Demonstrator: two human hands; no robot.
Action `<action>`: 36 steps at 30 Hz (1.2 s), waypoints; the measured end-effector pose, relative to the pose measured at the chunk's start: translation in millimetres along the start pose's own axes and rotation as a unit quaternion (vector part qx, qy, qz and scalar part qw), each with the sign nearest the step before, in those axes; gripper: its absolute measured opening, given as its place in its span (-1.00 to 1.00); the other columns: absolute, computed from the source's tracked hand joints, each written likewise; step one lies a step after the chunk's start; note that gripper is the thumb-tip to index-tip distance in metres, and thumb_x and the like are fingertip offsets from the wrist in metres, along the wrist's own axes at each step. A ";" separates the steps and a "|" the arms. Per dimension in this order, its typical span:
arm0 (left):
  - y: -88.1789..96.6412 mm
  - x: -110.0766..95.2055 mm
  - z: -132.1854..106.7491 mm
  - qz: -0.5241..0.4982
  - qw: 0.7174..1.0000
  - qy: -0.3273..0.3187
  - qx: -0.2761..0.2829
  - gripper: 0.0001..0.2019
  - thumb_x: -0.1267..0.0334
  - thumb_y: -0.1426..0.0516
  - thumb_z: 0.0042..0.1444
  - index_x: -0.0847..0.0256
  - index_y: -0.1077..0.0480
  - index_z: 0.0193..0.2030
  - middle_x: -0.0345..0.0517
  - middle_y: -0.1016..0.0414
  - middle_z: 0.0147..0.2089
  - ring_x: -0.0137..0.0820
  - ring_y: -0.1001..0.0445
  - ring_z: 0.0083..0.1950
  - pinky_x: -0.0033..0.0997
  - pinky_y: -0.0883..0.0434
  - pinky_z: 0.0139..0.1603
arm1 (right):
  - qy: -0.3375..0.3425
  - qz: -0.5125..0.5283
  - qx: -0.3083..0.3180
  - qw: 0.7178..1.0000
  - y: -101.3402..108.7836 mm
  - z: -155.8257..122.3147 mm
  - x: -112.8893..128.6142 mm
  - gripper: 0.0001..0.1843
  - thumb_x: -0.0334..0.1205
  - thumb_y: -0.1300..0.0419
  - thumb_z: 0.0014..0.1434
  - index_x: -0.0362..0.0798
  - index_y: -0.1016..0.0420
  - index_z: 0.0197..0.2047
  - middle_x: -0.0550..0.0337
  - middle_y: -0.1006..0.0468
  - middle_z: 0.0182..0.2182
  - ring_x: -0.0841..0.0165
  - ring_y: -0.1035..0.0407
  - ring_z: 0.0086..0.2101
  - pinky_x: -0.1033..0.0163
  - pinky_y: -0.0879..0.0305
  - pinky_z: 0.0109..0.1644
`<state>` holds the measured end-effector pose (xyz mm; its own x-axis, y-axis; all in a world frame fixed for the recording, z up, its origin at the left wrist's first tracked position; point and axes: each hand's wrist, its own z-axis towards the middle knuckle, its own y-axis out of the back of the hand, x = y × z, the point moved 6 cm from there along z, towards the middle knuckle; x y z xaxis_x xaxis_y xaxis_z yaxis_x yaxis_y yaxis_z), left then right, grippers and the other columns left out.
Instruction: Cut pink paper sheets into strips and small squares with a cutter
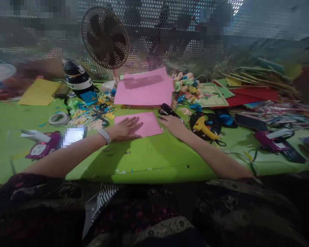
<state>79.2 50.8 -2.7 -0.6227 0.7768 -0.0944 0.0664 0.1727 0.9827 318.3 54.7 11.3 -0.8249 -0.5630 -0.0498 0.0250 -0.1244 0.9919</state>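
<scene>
Both forearms enter from the lower left and lower right of the frame and converge near its centre, above the green desk (149, 161). The left hand (126, 128), open and palm down with fingers extended, lies flat on the small pink sheet (150, 122) and grasps nothing. The right hand (173, 126) is palm down, its fingers close together, at the black stapler (168, 109); whether it grips this cannot be told. The small pink sheet occupies the centre of the frame, partly beneath the left hand and just left of the right hand.
</scene>
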 end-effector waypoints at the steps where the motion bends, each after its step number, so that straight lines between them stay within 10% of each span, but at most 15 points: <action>1: 0.6 -1.5 -4.6 0.002 1.000 -0.004 -0.005 -0.19 -0.25 0.14 0.46 0.21 0.14 0.65 0.24 0.27 0.66 -0.02 0.22 0.67 0.05 0.10 0.60 | 0.017 0.033 -0.005 0.999 3.0 0.0 7.9 -0.52 -0.38 -0.13 0.35 -0.06 -0.55 0.30 -0.12 -0.53 0.29 0.07 -0.44 0.23 -0.11 -0.40 0.26; 7: -2.3 -15.4 -21.8 0.009 0.999 -0.034 -0.013 -0.21 -0.24 0.11 0.46 0.13 0.15 0.65 0.14 0.26 0.67 -0.07 0.20 0.67 0.00 0.09 0.60 | 0.115 0.182 0.065 0.974 -3.6 -19.0 64.8 -0.09 0.26 -0.22 0.33 -0.03 -0.15 0.56 -0.08 -0.10 0.52 0.06 -0.06 0.48 -0.15 -0.09 0.52; 19: 11.5 -42.3 -34.2 -0.044 0.998 0.017 -0.053 -0.19 -0.28 0.03 0.41 0.16 -0.01 0.62 0.17 -0.13 0.58 -0.05 -0.15 0.59 0.02 -0.16 0.53 | 0.056 0.164 -0.058 0.983 10.5 -47.4 72.0 -0.59 -0.14 -0.02 0.52 0.00 -0.68 0.15 0.02 -0.71 0.06 0.15 -0.61 0.05 -0.01 -0.51 0.17; 27: 25.3 -50.5 -52.9 -0.056 0.986 0.005 -0.156 -0.61 0.07 0.01 0.52 0.08 -0.51 0.28 -0.02 -0.59 0.28 -0.22 -0.58 0.27 -0.01 -0.40 0.42 | 0.104 0.075 -0.114 0.985 37.7 -49.7 61.0 -0.60 -0.20 -0.03 0.50 -0.10 -0.68 -0.19 -0.08 -0.71 -0.28 0.14 -0.58 -0.23 0.06 -0.45 -0.11; 36: 19.9 -42.3 -62.8 -0.204 0.971 0.007 -0.128 -0.66 0.13 -0.06 0.47 0.02 -0.59 0.20 -0.11 -0.68 0.15 -0.30 -0.68 0.08 -0.31 -0.60 0.07 | 0.064 0.374 -0.071 0.923 33.7 -51.5 62.3 -0.64 0.03 -0.15 0.44 0.00 -0.65 -0.23 0.07 -0.71 -0.29 0.26 -0.56 -0.28 0.15 -0.44 -0.18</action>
<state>58.0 -16.7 30.9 -0.5677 0.6667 -0.4830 -0.3830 0.3054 0.8718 296.8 -26.7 35.6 -0.4739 -0.6260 0.6193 0.6410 0.2369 0.7301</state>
